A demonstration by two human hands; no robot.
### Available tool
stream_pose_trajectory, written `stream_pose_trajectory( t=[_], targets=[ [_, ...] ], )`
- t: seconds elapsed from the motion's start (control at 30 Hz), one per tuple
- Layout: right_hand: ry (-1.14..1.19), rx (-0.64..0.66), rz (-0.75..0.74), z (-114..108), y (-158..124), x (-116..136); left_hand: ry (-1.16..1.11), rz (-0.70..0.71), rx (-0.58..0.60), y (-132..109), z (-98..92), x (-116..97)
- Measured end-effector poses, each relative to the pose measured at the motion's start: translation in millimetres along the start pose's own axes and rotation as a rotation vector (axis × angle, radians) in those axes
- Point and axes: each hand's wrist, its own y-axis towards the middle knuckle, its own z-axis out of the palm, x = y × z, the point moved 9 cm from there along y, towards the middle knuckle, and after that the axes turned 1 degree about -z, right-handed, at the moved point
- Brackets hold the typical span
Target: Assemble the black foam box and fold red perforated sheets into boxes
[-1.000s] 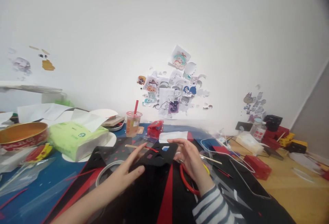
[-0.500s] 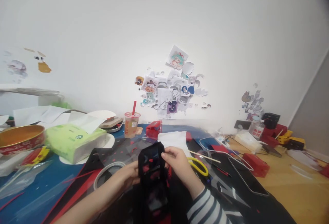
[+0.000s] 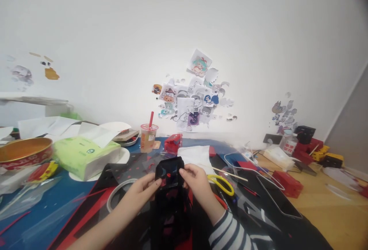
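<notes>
A: Where do we have the black piece point(image 3: 169, 171)?
B: In the near middle, between our two hands, its top face tilted up so that glossy dark panels and a small red mark show.
A: How does our left hand point(image 3: 144, 187) grip it?
B: We pinch its left edge, the thumb lying along the front and the fingers close together; how far they reach behind, we cannot tell.
A: And our right hand point(image 3: 197, 183)?
B: We have thumb and forefinger nearly pressed together at the upper right edge, with the other fingers curled in. Whether they all touch it, we cannot tell.
A: What do we see close by?
B: A pale ring point(image 3: 112, 195) sits left of it, beside our left forearm. A yellow loop point(image 3: 227, 185) lies just right of our right hand, and white paper point(image 3: 195, 153) lies on the far side. Farther off, to the left, we see a drink cup point(image 3: 148, 142).
</notes>
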Motion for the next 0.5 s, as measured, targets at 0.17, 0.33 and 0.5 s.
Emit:
stream_pose_trajectory(
  t=[0.17, 0.33, 0.5],
  targets=[
    [-0.026, 0.048, -0.082, 9, -5, 14, -0.073, -0.064, -0.004, -2, 3.6, -6],
    [-0.078, 0.073, -0.119, 13, -9, 21, -0.124, -0.126, -0.058, -4, 2.2, -1],
    [-0.106, 0.043, -0.142, 12, -11, 21, -0.038, -0.09, -0.105, -3, -2.9, -2]
  ],
)
